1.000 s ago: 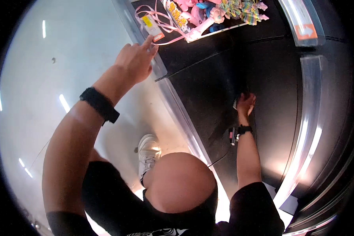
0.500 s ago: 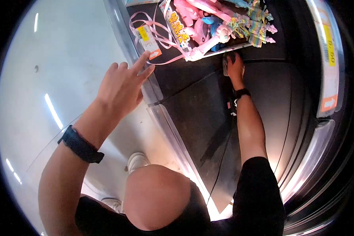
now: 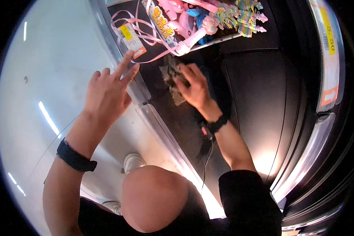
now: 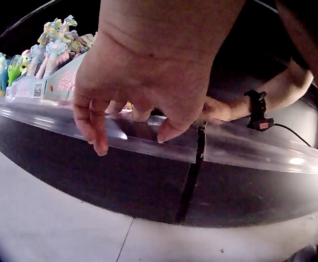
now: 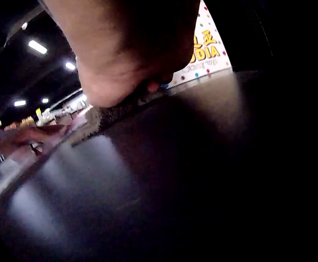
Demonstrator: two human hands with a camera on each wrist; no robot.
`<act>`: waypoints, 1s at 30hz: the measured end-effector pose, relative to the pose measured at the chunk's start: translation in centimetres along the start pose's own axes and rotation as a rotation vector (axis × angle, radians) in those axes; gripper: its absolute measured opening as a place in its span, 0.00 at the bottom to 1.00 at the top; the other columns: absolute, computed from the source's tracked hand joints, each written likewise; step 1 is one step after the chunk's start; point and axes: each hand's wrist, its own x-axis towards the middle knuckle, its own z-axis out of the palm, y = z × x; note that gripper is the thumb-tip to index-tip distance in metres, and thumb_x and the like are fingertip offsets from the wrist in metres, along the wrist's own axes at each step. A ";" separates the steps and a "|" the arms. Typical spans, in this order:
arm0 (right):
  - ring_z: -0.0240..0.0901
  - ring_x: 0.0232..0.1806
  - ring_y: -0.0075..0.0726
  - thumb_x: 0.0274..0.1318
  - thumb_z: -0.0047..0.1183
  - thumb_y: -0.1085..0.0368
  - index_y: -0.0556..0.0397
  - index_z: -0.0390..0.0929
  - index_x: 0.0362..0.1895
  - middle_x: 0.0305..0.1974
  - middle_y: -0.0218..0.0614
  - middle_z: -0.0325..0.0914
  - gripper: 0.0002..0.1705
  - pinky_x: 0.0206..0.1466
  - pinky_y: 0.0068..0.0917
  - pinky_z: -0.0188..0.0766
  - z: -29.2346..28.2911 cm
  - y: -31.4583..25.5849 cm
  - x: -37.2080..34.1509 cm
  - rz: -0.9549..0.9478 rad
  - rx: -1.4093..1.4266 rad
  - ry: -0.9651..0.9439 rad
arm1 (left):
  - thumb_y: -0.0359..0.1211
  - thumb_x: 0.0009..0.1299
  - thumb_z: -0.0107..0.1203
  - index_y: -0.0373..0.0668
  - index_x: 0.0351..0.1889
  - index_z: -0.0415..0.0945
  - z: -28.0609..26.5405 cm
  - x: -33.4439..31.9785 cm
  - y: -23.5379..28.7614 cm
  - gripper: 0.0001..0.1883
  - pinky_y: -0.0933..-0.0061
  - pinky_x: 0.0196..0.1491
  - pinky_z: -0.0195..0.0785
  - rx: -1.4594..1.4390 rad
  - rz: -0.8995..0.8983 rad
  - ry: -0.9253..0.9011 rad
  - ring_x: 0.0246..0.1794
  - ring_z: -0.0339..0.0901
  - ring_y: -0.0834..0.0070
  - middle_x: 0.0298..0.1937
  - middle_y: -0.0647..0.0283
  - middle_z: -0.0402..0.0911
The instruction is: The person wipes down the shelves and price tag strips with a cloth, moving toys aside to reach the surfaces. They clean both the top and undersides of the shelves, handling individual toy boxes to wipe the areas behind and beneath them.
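Observation:
My right hand (image 3: 194,86) is on a crumpled grey-brown rag (image 3: 171,76), its bent fingers over the cloth's right side. The rag lies against the black shelf (image 3: 188,129), just in front of the toy box. In the right wrist view, the rag (image 5: 101,121) shows as a thin fold between hand and dark shelf surface. Over the shelf's clear front strip (image 3: 141,88) hangs my left hand (image 3: 108,88), fingers spread and holding nothing. Its index fingertip is right at the lower end of a price label (image 3: 130,39) with a yellow patch.
A patterned box (image 3: 161,23) of pink, blue and striped toys stands at the far end, pink ribbons (image 3: 145,37) trailing from it over the label. Another label (image 3: 329,51) sits on the strip at right. A cable (image 3: 207,161) runs from the right wrist.
My right hand has swept the rag from the shelf's far right side leftward to the front strip, near the ribbons. My left hand has stayed beside the label.

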 end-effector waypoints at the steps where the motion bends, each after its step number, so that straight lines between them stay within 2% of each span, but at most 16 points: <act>1: 0.70 0.35 0.49 0.46 0.58 0.70 0.52 0.71 0.47 0.34 0.43 0.69 0.21 0.36 0.36 0.69 -0.3 1.3 0.4 -0.007 -0.029 0.013 | 0.32 0.50 0.59 0.52 0.62 0.64 -0.1 -0.1 0.2 0.37 0.65 0.43 0.67 0.017 -0.014 -0.015 0.37 0.73 0.67 0.72 0.67 0.50; 2: 0.70 0.36 0.48 0.46 0.58 0.72 0.52 0.71 0.49 0.35 0.43 0.70 0.22 0.36 0.36 0.69 -0.9 2.6 1.0 -0.017 -0.058 0.020 | 0.32 0.50 0.59 0.52 0.62 0.64 -0.2 -0.1 0.2 0.37 0.65 0.43 0.67 0.019 -0.014 -0.015 0.37 0.73 0.67 0.72 0.67 0.50; 3: 0.70 0.37 0.48 0.45 0.58 0.75 0.51 0.71 0.52 0.37 0.43 0.70 0.25 0.38 0.36 0.69 -1.4 3.6 1.2 0.085 -0.068 -0.014 | 0.32 0.50 0.59 0.52 0.62 0.65 -0.2 -0.1 0.2 0.37 0.66 0.43 0.67 0.008 -0.018 -0.026 0.37 0.73 0.67 0.72 0.67 0.50; 6: 0.69 0.45 0.51 0.54 0.53 0.67 0.53 0.71 0.52 0.43 0.46 0.69 0.20 0.47 0.36 0.67 -1.8 7.1 0.9 0.189 -0.195 0.027 | 0.32 0.50 0.59 0.53 0.62 0.65 -0.4 -0.1 0.4 0.36 0.66 0.43 0.67 -0.011 -0.035 -0.039 0.37 0.73 0.68 0.72 0.67 0.50; 9: 0.69 0.45 0.53 0.54 0.51 0.63 0.55 0.71 0.54 0.43 0.48 0.69 0.22 0.47 0.40 0.67 -2.5 10.9 1.5 0.355 -0.359 0.055 | 0.33 0.50 0.59 0.53 0.61 0.67 0.3 -0.1 0.3 0.35 0.68 0.41 0.66 -0.011 -0.039 0.005 0.37 0.73 0.68 0.71 0.68 0.52; 11: 0.70 0.44 0.58 0.56 0.48 0.58 0.58 0.74 0.47 0.39 0.55 0.73 0.19 0.46 0.43 0.67 -3.4 15.5 3.0 0.496 -0.539 0.007 | 0.33 0.50 0.60 0.53 0.59 0.68 0.7 -0.6 -0.3 0.34 0.69 0.40 0.66 0.001 -0.045 0.050 0.36 0.74 0.68 0.70 0.68 0.55; 12: 0.70 0.44 0.60 0.55 0.47 0.55 0.58 0.75 0.44 0.38 0.56 0.74 0.20 0.45 0.45 0.68 -4.0 15.4 3.9 0.628 -0.448 -0.010 | 0.34 0.50 0.60 0.53 0.59 0.69 0.7 -0.6 -0.2 0.33 0.69 0.40 0.65 -0.009 -0.046 0.049 0.36 0.74 0.68 0.69 0.68 0.55; 14: 0.70 0.44 0.61 0.55 0.47 0.56 0.56 0.75 0.43 0.39 0.54 0.74 0.18 0.43 0.48 0.69 -4.1 17.2 4.8 0.693 -0.523 -0.073 | 0.34 0.50 0.60 0.53 0.59 0.69 0.7 -0.5 -0.2 0.33 0.69 0.39 0.65 -0.017 -0.063 0.047 0.36 0.74 0.69 0.69 0.69 0.56; 15: 0.70 0.44 0.61 0.55 0.47 0.56 0.56 0.75 0.43 0.39 0.54 0.74 0.18 0.43 0.48 0.69 -4.1 17.4 4.8 0.684 -0.519 -0.081 | 0.33 0.50 0.60 0.53 0.60 0.67 0.6 -0.5 -0.3 0.34 0.68 0.41 0.66 -0.047 -0.060 0.025 0.37 0.74 0.68 0.70 0.68 0.53; 17: 0.73 0.43 0.56 0.57 0.45 0.57 0.51 0.75 0.48 0.43 0.52 0.74 0.18 0.45 0.47 0.70 -4.3 17.3 4.8 0.549 -0.793 -0.142 | 0.33 0.49 0.59 0.52 0.61 0.66 0.5 -0.4 -0.2 0.36 0.66 0.42 0.68 -0.072 -0.063 0.011 0.38 0.73 0.67 0.71 0.68 0.50; 20: 0.73 0.43 0.56 0.57 0.44 0.59 0.50 0.76 0.47 0.44 0.52 0.74 0.17 0.46 0.48 0.70 -4.7 16.4 4.3 0.513 -0.777 -0.148 | 0.33 0.49 0.60 0.52 0.60 0.67 0.6 -0.4 0.0 0.35 0.66 0.41 0.67 -0.057 -0.069 -0.003 0.37 0.74 0.67 0.71 0.68 0.52; 22: 0.72 0.45 0.59 0.56 0.44 0.59 0.50 0.75 0.48 0.46 0.53 0.73 0.17 0.47 0.48 0.69 -4.6 16.9 3.1 0.592 -0.732 -0.218 | 0.34 0.49 0.60 0.52 0.60 0.68 0.6 -0.3 0.0 0.34 0.66 0.41 0.67 -0.060 -0.056 0.039 0.37 0.74 0.67 0.71 0.67 0.52; 26: 0.68 0.51 0.62 0.55 0.43 0.58 0.56 0.70 0.52 0.51 0.55 0.71 0.23 0.53 0.47 0.64 -6.8 11.7 -0.7 0.992 -0.561 -0.266 | 0.34 0.49 0.60 0.52 0.59 0.69 1.0 -0.2 0.2 0.34 0.66 0.41 0.67 -0.099 -0.075 0.069 0.37 0.74 0.67 0.71 0.67 0.53; 27: 0.68 0.51 0.62 0.55 0.43 0.58 0.56 0.70 0.52 0.51 0.55 0.71 0.23 0.53 0.47 0.64 -6.8 11.7 -1.0 0.987 -0.571 -0.258 | 0.34 0.49 0.60 0.53 0.58 0.69 1.1 -0.2 0.0 0.33 0.66 0.40 0.67 -0.107 -0.076 0.068 0.37 0.74 0.67 0.71 0.67 0.53; 29: 0.68 0.51 0.63 0.57 0.42 0.55 0.59 0.67 0.54 0.49 0.57 0.71 0.25 0.55 0.45 0.63 -6.0 12.3 -3.1 0.862 -0.484 -0.050 | 0.34 0.49 0.60 0.53 0.58 0.69 1.5 -0.5 -0.1 0.33 0.66 0.40 0.67 -0.125 -0.078 0.047 0.36 0.74 0.67 0.70 0.67 0.53; 30: 0.68 0.51 0.63 0.57 0.42 0.55 0.59 0.67 0.54 0.49 0.57 0.71 0.25 0.55 0.45 0.63 -5.5 13.2 -3.1 0.858 -0.486 -0.068 | 0.34 0.49 0.61 0.53 0.58 0.69 1.9 -0.8 -0.4 0.33 0.66 0.39 0.67 -0.113 -0.062 0.083 0.36 0.74 0.67 0.70 0.67 0.53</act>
